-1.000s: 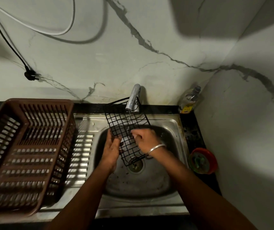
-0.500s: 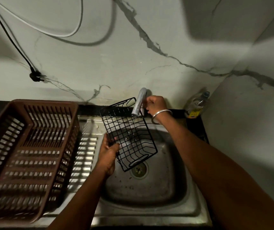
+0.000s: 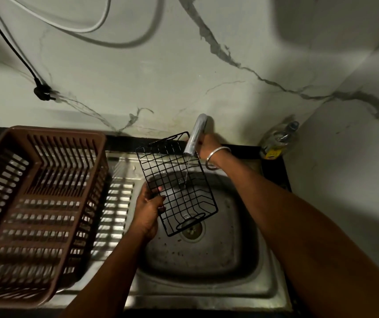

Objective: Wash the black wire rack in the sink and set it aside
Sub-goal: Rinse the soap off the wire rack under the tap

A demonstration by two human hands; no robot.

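Head view: left hand [image 3: 148, 211] pinches the black wire rack's [image 3: 177, 182] left edge, holding it tilted over the steel sink [image 3: 206, 260] at centre frame. Right hand [image 3: 206, 145] sits behind the chrome tap [image 3: 195, 135]; its grip is hidden. Rinsing seems nearly done; next, shutting off the thin stream. Compared with a second ago, the right hand has left the rack.

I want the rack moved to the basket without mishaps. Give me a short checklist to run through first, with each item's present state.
1. Left hand grips the wire rack by its left edge: ok.
2. Rack over the sink, so drips fall into it: ok.
3. Tap off: not ok, a thin stream of water is falling through the rack.
4. Right hand on the tap control: cannot tell, the spout hides its fingers.
5. Brown basket has room: ok, nothing in it.
6. Rack clean: cannot tell.
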